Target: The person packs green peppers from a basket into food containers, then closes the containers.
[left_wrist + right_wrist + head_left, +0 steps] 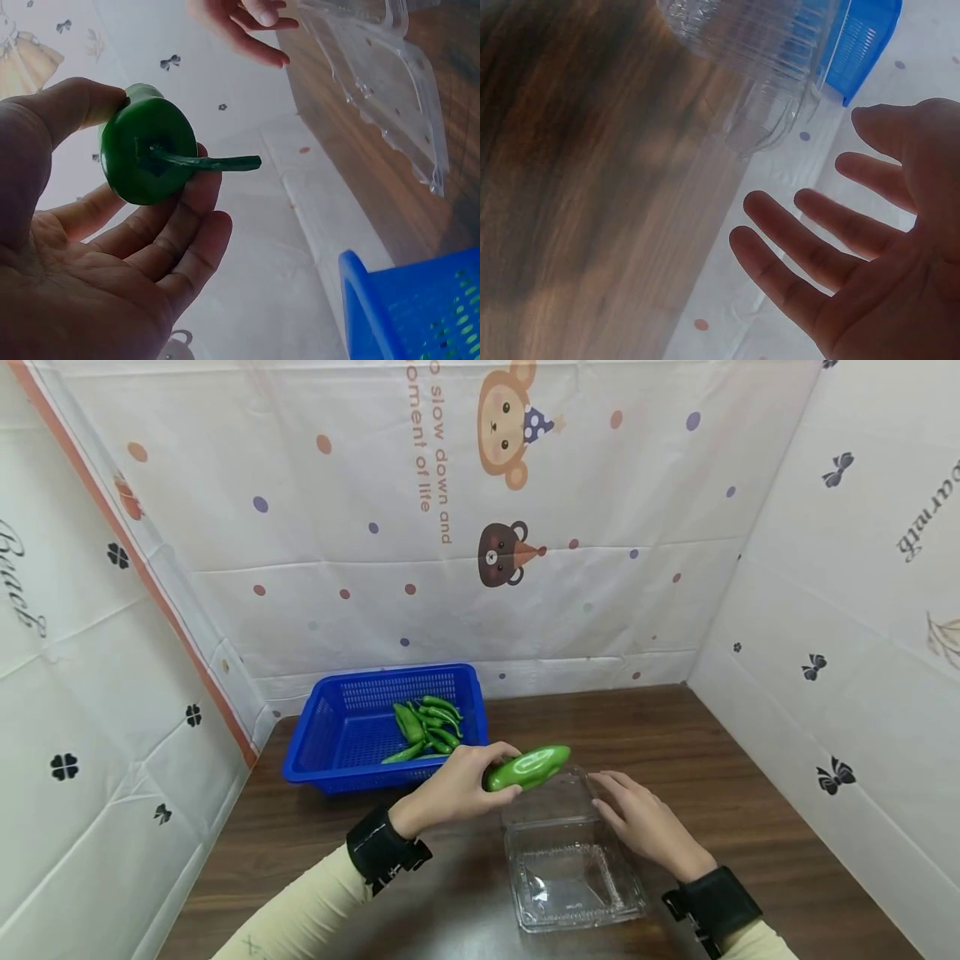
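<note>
My left hand (pixel 459 787) grips a glossy green pepper (pixel 528 767) and holds it above the open lid of a clear plastic clamshell box (pixel 572 877). In the left wrist view the pepper's stem end (pixel 146 154) faces the camera, pinched between thumb and fingers (pixel 187 217). My right hand (pixel 636 817) hovers flat at the box's right side with fingers straight and spread (pixel 832 247), holding nothing. The clear box (pixel 757 45) lies open on the brown table.
A blue plastic basket (pixel 341 735) with several green peppers (pixel 426 727) stands at the back left of the wooden table (pixel 750 793). Patterned white sheets wall the table on three sides. The basket's corner (pixel 405 307) shows in the left wrist view.
</note>
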Demonstrator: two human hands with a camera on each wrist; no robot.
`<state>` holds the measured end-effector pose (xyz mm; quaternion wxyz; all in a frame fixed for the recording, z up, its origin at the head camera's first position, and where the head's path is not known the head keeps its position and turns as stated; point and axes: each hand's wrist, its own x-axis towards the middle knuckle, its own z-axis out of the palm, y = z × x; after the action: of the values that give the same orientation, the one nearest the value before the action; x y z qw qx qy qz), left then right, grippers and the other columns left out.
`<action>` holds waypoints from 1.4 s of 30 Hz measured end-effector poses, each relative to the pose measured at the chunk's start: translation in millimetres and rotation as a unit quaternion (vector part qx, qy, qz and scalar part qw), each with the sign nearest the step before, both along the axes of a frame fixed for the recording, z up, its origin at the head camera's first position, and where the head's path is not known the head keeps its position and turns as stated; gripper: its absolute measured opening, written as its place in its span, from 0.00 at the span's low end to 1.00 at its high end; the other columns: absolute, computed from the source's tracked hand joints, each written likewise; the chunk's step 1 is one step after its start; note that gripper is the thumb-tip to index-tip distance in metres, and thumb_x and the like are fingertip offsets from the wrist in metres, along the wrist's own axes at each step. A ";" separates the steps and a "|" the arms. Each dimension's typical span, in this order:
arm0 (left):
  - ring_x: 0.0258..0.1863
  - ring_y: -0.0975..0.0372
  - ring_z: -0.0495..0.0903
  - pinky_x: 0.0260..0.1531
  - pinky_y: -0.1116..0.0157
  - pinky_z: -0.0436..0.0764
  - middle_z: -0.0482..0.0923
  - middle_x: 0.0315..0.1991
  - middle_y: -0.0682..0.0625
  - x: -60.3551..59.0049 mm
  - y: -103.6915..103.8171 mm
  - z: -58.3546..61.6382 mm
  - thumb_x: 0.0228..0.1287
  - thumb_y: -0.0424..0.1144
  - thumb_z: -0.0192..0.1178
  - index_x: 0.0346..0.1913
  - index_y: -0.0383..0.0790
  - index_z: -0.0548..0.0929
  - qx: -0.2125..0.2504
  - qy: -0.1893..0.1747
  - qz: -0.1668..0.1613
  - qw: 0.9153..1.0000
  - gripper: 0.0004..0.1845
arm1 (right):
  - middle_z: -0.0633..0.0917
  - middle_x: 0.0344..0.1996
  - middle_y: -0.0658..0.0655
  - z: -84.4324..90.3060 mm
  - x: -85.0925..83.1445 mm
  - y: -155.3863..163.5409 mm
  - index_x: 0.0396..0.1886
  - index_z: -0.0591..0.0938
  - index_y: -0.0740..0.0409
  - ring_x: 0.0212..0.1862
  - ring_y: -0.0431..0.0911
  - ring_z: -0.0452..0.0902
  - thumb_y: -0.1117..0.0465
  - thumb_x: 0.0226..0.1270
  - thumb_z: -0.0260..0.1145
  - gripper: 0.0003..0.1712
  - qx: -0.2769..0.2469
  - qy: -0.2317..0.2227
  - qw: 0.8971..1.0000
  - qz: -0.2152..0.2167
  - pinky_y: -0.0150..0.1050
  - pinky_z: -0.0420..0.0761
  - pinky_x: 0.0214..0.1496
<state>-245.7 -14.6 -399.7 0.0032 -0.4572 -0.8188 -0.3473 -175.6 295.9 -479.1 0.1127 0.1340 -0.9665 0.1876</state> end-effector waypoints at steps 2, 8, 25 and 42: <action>0.28 0.69 0.76 0.26 0.72 0.77 0.83 0.37 0.56 1.0 2.4 -2.2 0.68 0.42 0.68 0.59 0.40 0.81 -0.003 -0.003 -0.003 1.000 0.20 | 0.79 0.62 0.66 -1.4 0.5 0.5 0.69 0.76 0.62 0.57 0.61 0.82 0.59 0.76 0.66 0.26 -0.001 -0.004 1.000 0.000 0.56 0.84 0.50; 0.27 0.69 0.75 0.25 0.74 0.74 0.83 0.36 0.56 5.0 10.1 -8.6 0.68 0.42 0.68 0.59 0.40 0.81 -0.014 -0.005 -0.019 1.000 0.20 | 0.79 0.61 0.70 -6.2 3.0 2.1 0.68 0.76 0.63 0.58 0.64 0.81 0.59 0.76 0.66 0.26 -0.004 -0.008 1.000 -0.003 0.59 0.82 0.53; 0.27 0.71 0.74 0.25 0.77 0.74 0.80 0.36 0.55 10.6 26.2 -33.9 0.69 0.43 0.67 0.58 0.42 0.81 -0.036 -0.017 -0.045 0.998 0.18 | 0.81 0.60 0.69 -12.2 3.4 1.9 0.67 0.76 0.67 0.57 0.62 0.82 0.61 0.75 0.66 0.26 -0.015 0.003 1.000 0.009 0.56 0.84 0.51; 0.22 0.74 0.69 0.20 0.79 0.70 0.80 0.36 0.56 22.3 40.3 -52.5 0.67 0.40 0.69 0.58 0.39 0.82 -0.079 -0.003 -0.057 0.995 0.19 | 0.87 0.50 0.62 -13.6 3.8 8.0 0.67 0.77 0.65 0.32 0.36 0.81 0.64 0.76 0.65 0.23 -0.025 -0.036 0.999 0.023 0.36 0.79 0.32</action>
<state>-223.4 25.7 -452.2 -0.0554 -0.5011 -0.8161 -0.2827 -171.7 303.9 -492.8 0.0767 0.1470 -0.9616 0.2189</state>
